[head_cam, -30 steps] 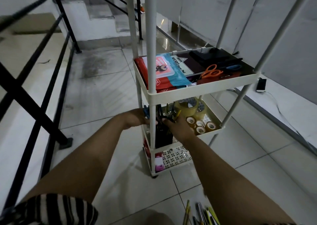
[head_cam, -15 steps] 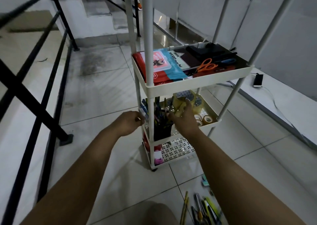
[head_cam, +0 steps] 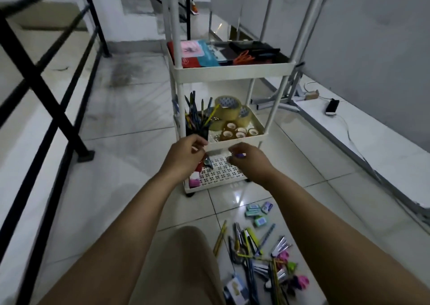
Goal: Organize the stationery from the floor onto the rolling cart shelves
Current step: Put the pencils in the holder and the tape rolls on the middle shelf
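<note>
The white rolling cart (head_cam: 232, 73) stands on the tiled floor ahead. Its top shelf carries books and orange scissors (head_cam: 243, 59). On the middle shelf are a black pen holder (head_cam: 197, 130) full of pens and several tape rolls (head_cam: 229, 111). My left hand (head_cam: 186, 157) hovers with curled fingers at the front of the bottom shelf (head_cam: 221, 173), just above a small metal clip (head_cam: 207, 164); whether it holds the clip is unclear. My right hand (head_cam: 247, 159) pinches a small purple item (head_cam: 240, 155) over the same shelf. Loose pens, clips and erasers (head_cam: 258, 246) lie on the floor nearby.
A black metal railing (head_cam: 46, 95) runs along the left. A raised white ledge (head_cam: 372, 141) with a phone and cable lies to the right, and a folded metal stand sits behind the cart. Stairs rise at the back. My knee (head_cam: 186, 246) is at bottom centre.
Both hands dropped from the middle shelf's pen holder to the front of the bottom shelf. The view tilted down, so more of the floor stationery shows.
</note>
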